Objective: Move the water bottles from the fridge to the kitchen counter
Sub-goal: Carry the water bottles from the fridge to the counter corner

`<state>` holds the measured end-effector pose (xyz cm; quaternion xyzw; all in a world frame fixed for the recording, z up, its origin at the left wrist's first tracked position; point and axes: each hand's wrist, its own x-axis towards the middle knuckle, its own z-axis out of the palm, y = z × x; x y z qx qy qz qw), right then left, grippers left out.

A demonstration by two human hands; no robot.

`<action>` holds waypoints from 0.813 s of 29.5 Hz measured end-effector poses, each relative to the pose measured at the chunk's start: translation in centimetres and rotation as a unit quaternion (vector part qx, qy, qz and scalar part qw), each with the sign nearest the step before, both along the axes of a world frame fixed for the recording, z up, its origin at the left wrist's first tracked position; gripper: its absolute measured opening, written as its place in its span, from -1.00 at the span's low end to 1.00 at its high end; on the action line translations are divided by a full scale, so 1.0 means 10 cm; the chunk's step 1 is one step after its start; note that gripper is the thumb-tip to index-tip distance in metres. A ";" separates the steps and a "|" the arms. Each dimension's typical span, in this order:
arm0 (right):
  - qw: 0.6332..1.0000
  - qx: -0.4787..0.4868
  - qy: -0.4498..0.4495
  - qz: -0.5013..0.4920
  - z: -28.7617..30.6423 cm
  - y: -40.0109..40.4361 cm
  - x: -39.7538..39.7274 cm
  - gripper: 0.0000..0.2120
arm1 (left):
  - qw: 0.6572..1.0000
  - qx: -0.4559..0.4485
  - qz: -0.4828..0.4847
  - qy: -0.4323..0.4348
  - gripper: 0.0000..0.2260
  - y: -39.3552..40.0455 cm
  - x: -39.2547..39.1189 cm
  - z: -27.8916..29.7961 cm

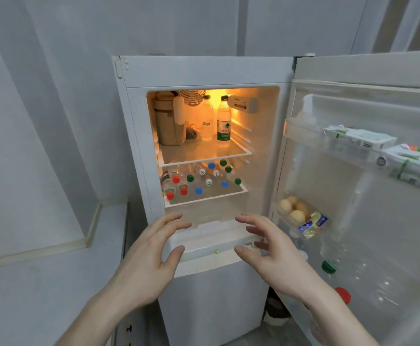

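Green-capped bottle (223, 118) on top shelf: green-white label, red Chinese characters, too small to read.

Home kitchen, open fridge (139, 136), eggs (292, 208), counter (41, 283)

Water bottles (201, 179), lying on their sides with red, green, blue and white caps turned outward, are seen on the lower shelf (205, 197) of the open fridge (204, 71) at frame centre. Two upright bottles (223, 119) are shown above. The pale surface (41, 278) occupies the lower left.
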<state>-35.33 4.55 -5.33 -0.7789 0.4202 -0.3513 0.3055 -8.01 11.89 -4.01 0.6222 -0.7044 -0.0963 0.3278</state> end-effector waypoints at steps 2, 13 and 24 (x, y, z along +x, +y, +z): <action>1.000 -0.007 -0.001 -0.020 0.05 -0.15 0.19 -0.51 | 1.000 -0.012 -0.026 -0.002 -0.61 -0.25 0.18 0.05; 0.996 -0.022 -0.049 -0.076 0.33 -0.89 0.71 -0.48 | 0.994 -0.025 -0.106 0.003 -0.64 -1.61 0.48 0.38; 0.979 -0.012 -0.138 -0.147 0.40 -3.16 1.29 -0.36 | 0.991 0.027 0.014 0.127 -0.61 -4.02 0.28 0.71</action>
